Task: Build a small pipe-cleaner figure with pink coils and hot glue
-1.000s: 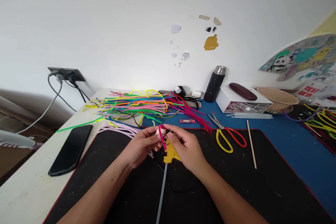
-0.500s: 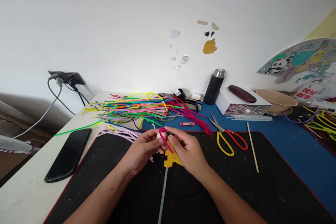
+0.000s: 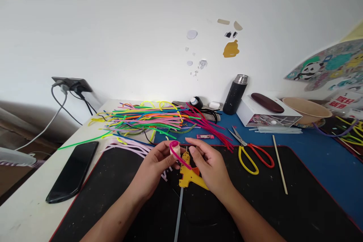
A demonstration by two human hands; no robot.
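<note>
My left hand (image 3: 151, 167) pinches a small pale cylindrical piece (image 3: 176, 151) between thumb and fingers. A magenta pipe cleaner (image 3: 182, 160) curls over its top, with the free end hanging down to the right. My right hand (image 3: 213, 164) is beside it, thumb and index finger apart and nothing visible between them; its other fingers are partly hidden. Between and below the hands lies a yellow glue gun (image 3: 187, 177), its nozzle pointing away and its handle end reaching the right hand's edge. A translucent glue stick (image 3: 178, 213) extends from its rear.
Colourful pipe cleaners (image 3: 144, 117) are heaped at the back. Scissors (image 3: 244, 144) and a wooden stick (image 3: 280, 164) lie at right on the black mat (image 3: 255, 204). A phone (image 3: 72, 172) is at left. A black bottle (image 3: 235, 94) and a white box (image 3: 249, 115) stand by the wall.
My right hand has released the magenta pipe cleaner and moved slightly right. The pipe cleaner's free end now swings further right, and more of the glue gun shows. The view has shifted slightly.
</note>
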